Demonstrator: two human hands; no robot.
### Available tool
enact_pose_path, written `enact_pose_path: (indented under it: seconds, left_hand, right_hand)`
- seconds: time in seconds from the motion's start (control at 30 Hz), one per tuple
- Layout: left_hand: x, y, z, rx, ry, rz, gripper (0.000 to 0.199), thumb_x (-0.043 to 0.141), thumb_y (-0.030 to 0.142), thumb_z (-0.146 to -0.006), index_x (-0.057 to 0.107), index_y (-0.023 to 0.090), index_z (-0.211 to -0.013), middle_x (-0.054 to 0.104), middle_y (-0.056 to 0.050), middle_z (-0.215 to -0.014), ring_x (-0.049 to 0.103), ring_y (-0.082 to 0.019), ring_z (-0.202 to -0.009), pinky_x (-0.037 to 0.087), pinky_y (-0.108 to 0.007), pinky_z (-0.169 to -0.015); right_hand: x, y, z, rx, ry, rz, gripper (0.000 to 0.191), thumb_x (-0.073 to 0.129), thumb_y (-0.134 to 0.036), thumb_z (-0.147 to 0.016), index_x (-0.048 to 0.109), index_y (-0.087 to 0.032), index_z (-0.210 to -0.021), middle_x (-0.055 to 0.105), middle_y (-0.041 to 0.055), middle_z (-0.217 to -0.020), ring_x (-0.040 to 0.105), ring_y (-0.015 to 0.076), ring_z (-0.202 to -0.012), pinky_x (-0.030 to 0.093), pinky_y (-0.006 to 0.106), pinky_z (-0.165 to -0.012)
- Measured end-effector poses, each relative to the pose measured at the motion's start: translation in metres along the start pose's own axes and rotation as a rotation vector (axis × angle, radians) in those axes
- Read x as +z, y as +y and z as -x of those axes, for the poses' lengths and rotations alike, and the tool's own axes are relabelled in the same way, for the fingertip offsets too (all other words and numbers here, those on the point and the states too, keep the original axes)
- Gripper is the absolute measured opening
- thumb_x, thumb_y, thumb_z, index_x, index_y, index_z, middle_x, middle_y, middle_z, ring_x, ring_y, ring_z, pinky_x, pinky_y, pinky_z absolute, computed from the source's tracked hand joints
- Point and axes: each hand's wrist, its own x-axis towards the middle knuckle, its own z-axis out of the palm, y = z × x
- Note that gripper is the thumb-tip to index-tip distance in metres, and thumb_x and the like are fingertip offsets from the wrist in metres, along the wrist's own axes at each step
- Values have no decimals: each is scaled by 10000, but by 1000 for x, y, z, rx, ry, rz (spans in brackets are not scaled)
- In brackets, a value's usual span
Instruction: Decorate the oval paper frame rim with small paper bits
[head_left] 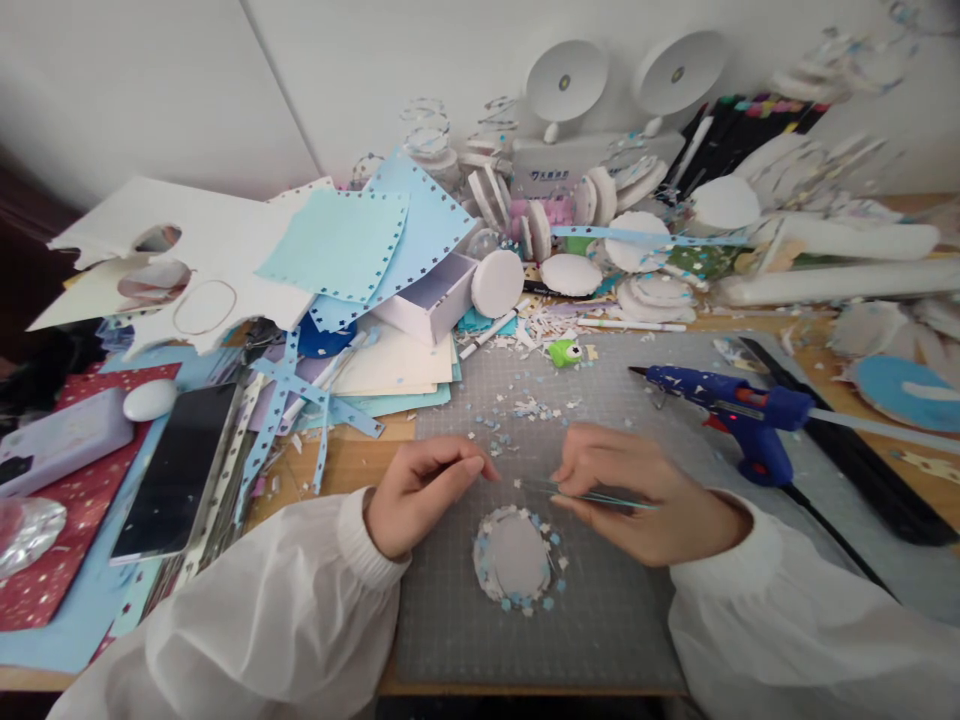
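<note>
In my right hand (626, 490) is a pair of thin tweezers (600, 495), pinched between thumb and fingers. The tips point left, where a tiny pale star (517, 484) shows; I cannot tell whether they grip it. Opposite them, my left hand (431, 492) is loosely closed, thumb along the index finger, with nothing visible in it. Below and between both hands lies a round white disc (517, 556) ringed with small blue and white stars. A loose scatter of paper stars (536, 408) covers the grey cutting mat (465, 640) beyond my hands.
On the right, a blue glue gun (720, 400) rests on the mat beside a long black strip (862, 450). Cut paper sheets (337, 240) and a phone (180, 470) lie left. White discs (499, 283), a green punch (564, 352) and a two-headed lamp (566, 82) stand behind.
</note>
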Motion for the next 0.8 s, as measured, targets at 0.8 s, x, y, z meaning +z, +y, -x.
enact_pose_path:
  seconds: [0.8]
  left_hand:
    - [-2, 6, -1, 12, 0, 22, 306, 539, 350, -853, 684, 139, -684, 576, -30, -563, 476, -129, -538, 350, -257, -555]
  right_hand:
    - [5, 2, 0, 21, 71, -11, 151, 555, -87, -800, 505, -200, -713, 543, 8, -672, 487, 127, -643, 364, 263, -573]
